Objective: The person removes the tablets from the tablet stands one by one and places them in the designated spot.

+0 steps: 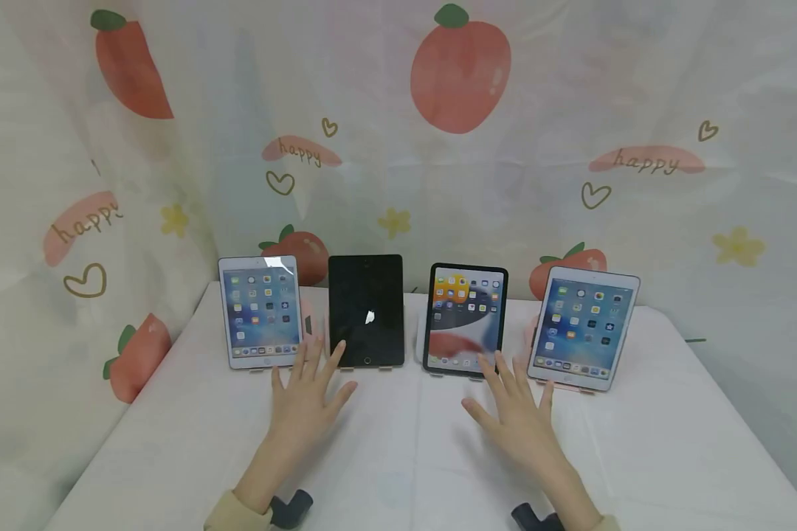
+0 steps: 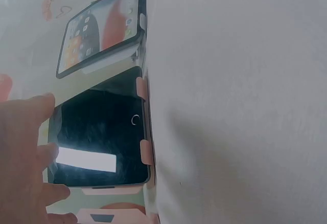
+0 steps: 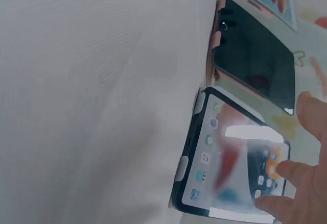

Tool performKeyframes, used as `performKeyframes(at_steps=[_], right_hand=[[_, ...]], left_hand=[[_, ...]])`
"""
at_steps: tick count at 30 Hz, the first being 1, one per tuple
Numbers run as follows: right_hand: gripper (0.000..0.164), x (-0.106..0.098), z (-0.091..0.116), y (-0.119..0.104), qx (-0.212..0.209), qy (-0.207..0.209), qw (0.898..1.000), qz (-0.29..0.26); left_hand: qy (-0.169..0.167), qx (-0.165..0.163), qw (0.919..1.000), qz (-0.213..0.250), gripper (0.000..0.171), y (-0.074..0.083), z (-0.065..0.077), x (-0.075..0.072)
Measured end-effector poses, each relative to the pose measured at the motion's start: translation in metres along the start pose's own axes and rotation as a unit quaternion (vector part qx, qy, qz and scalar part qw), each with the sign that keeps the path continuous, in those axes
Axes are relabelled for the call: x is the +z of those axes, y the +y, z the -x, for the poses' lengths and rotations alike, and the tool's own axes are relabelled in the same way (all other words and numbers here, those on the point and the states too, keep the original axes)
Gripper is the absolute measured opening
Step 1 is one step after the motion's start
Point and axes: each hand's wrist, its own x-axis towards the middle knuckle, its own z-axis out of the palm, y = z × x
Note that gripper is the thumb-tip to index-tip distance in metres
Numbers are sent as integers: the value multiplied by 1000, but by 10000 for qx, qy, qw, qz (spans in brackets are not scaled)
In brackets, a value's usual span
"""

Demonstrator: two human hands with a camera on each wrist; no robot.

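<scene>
Here, the four propped-up tablets point(image 1: 366, 302) stand just beyond the spread fingers point(image 1: 332, 361) of left hand point(image 1: 303, 409) and right hand point(image 1: 519, 420).

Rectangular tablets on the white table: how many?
4 in one row: far-left white-framed tablet, black dark-screened tablet second, black lit-screen tablet third, far-right white-framed tablet.

Between the left hand point(image 1: 305, 413) and the right hand point(image 1: 519, 420), a wide lane of bench point(image 1: 412, 450) leads to a narrow gap separating the black-screened iPad point(image 1: 365, 302) and the black-framed iPad point(image 1: 468, 324). Spread fingers point(image 1: 314, 358) block the lower ends of the gaps beside the left white iPad point(image 1: 262, 310) and right white iPad point(image 1: 584, 324); a pink stand point(image 1: 315, 313) partly fills the left gap. Behind the row, the fruit-printed curtain point(image 1: 372, 74) bars passage.
</scene>
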Motion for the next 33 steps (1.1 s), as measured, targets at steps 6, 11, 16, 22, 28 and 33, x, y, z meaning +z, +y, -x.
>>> performKeyframes(at_steps=[6,11,16,22,28,33], right_hand=[[78,2,-2,-12,-116,-49,9996,-251],[76,5,-6,-22,-212,14,9988,-433],[74,10,-10,-32,-302,-36,9979,-565],[72,15,-18,-41,-315,-143,9967,-738],[70,17,-24,-51,-425,-187,9945,-943],[66,19,-29,-60,-572,28,9923,-1096]], left_hand=[[77,-34,9999,98,70,-4,-1,-2],[103,-55,9996,239,67,-8,-2,-5],[115,-108,9994,311,64,-11,-3,-6],[162,-140,9989,416,63,-17,-4,-3],[22,-281,9987,416,64,-22,-6,-4],[32,-394,9981,466,64,-26,-7,-5]])
